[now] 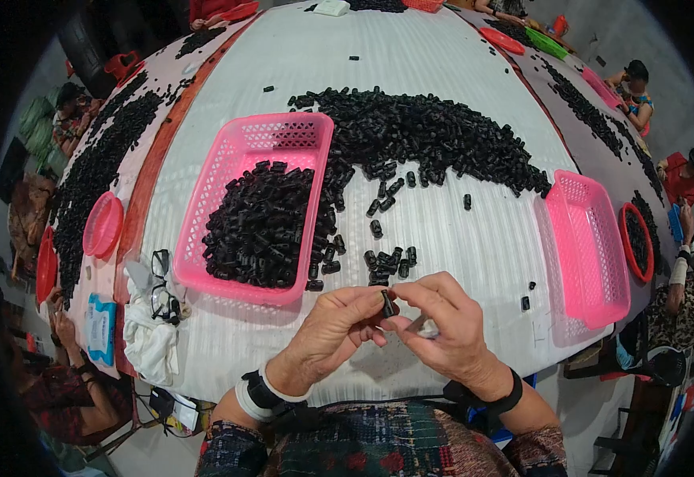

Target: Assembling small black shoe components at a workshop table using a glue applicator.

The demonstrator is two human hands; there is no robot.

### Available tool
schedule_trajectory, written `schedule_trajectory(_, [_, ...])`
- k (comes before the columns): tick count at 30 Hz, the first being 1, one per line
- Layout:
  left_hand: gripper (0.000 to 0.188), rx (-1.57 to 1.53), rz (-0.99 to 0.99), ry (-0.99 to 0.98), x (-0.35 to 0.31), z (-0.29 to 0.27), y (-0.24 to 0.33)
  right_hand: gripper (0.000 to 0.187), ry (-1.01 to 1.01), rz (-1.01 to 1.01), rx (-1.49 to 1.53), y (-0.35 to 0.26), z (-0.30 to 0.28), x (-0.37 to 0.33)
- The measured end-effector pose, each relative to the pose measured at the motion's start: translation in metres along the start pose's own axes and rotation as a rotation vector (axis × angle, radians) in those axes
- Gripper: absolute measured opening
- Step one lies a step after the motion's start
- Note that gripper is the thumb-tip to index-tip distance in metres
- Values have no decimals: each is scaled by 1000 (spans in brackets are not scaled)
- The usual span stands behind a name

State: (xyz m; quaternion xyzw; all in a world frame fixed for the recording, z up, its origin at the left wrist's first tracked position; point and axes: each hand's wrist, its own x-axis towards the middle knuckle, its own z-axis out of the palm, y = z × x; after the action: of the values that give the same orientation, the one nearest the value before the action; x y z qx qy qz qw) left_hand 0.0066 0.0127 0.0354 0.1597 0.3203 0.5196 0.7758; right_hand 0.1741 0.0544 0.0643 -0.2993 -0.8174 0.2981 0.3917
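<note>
My left hand [332,322] is closed, pinching a small black cylindrical piece [388,303] between thumb and fingers in front of my body. The fingers of my right hand [452,330] are bent in against the other side of that piece. A pale grey-white thing [425,327] shows within the right hand's grip; its kind is mostly hidden. Just beyond my fingers lies a small cluster of loose black pieces [390,262]. Farther off, a long heap of the same pieces [434,135] spreads over the white-covered table [450,238].
To the left, a pink basket [188,238] holds many black pieces. Another pink basket [593,286] stands at the right edge. Eyeglasses [161,296] and a white cloth [149,342] lie near a blue packet [100,330]. Other people sit at tables on both sides.
</note>
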Motion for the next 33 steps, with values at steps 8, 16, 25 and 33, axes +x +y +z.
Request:
schedule_trajectory(8, [24, -129, -26, -40, 9, 0, -14, 36, 123, -313, -248, 12, 9, -5])
schedule_trajectory(16, [26, -243, -61, -113, 10, -10, -20, 34, 84, -359, -296, 9, 10, -8])
schedule_trajectory(25, [25, -244, -47, -118, 7, -15, -20, 30, 115, -433, -341, 12, 18, -9])
schedule_trajectory(33, [23, -252, -39, -108, 6, -18, -20, 38, 105, -315, -233, 11, 21, -6])
